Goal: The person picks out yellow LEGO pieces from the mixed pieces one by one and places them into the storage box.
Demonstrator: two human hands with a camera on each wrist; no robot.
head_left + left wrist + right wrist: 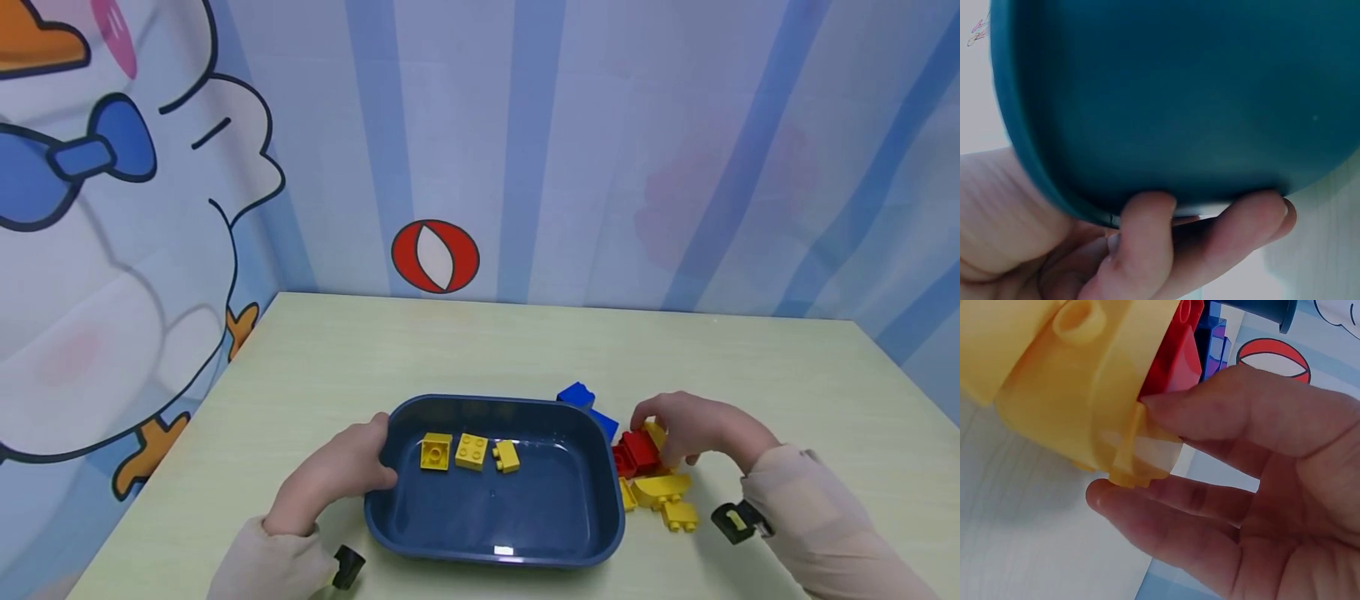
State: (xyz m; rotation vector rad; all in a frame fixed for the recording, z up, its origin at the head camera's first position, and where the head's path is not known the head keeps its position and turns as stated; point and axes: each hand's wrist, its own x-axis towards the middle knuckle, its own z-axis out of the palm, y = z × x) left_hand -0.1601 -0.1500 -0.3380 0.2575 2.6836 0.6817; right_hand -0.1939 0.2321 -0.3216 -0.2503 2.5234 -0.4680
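Note:
A dark blue tray (495,546) holds three yellow bricks (471,452) in a row near its far side. My left hand (341,467) grips the tray's left end, and in the left wrist view its fingers (1147,231) lie against the tray wall (1172,112). Right of the tray is a pile of bricks, where my right hand (690,429) reaches in from above. Its thumb and fingers pinch a yellow brick (1129,437), beside a red brick (640,450). Fingertip contact is partly hidden.
Blue bricks (576,395) lie behind the tray's right corner. Several more yellow bricks (679,515) lie at the pile's near side. The pale table (420,342) ends at a printed cloth wall (592,167) at the back and left.

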